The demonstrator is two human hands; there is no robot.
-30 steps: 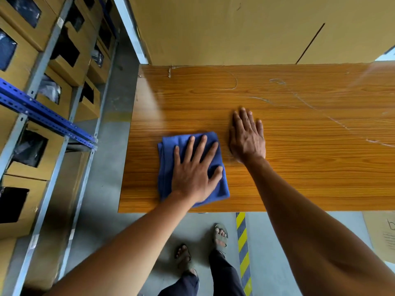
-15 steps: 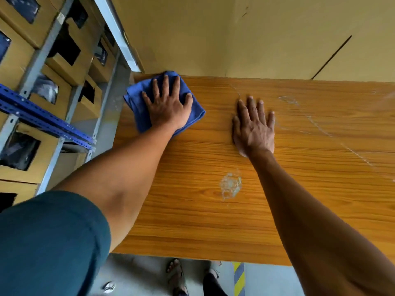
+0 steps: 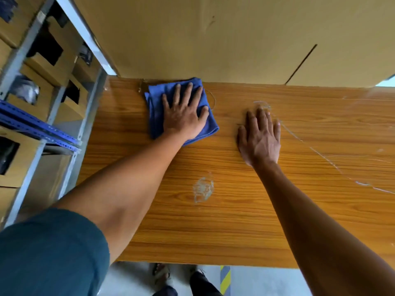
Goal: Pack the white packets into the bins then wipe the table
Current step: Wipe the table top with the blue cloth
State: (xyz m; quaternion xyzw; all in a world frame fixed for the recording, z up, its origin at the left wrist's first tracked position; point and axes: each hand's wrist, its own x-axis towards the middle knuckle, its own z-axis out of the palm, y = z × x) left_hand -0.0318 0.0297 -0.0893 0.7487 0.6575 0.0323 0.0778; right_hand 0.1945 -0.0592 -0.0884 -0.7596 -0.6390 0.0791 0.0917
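Blue cloth (image 3: 159,107): folded, lying flat at the far edge of the wooden table (image 3: 235,221), toward its left end, just below the tan wall. Left hand (image 3: 183,116) presses down on it, palm flat, fingers straight and slightly spread. Right hand (image 3: 259,138) rests flat on bare tabletop to the right of the cloth, apart from it, fingers straight and close together. 1 pale smudge (image 3: 203,188) marks the wood nearer the person. Shelving with cardboard bins (image 3: 42,67) stands left of the table.
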